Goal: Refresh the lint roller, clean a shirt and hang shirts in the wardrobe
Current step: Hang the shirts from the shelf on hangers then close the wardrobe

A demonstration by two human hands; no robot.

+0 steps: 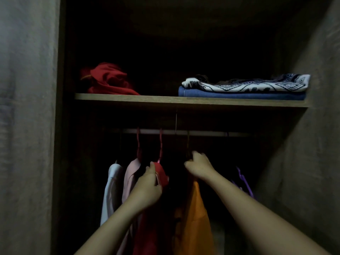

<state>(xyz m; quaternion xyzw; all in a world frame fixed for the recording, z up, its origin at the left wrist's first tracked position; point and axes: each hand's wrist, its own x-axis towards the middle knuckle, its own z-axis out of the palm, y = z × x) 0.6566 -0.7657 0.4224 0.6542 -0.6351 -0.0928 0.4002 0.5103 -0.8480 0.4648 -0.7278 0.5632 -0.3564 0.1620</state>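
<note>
Both my arms reach into a dark wardrobe below its rail (184, 132). My left hand (150, 186) grips the shoulder of a red shirt (161, 173) that hangs on a pink hanger (160, 146). My right hand (199, 166) is closed on the top of a dark hanger carrying an orange shirt (195, 218). Left of the red shirt hang a pale pink shirt (130, 177) and a white shirt (110, 192). The lint roller is not in view.
A wooden shelf (156, 99) above the rail holds a crumpled red garment (108, 80) at the left and folded patterned and blue cloths (244, 87) at the right. Purple hangers (243, 181) hang at the rail's right. Wardrobe side walls (303, 153) close in on both sides.
</note>
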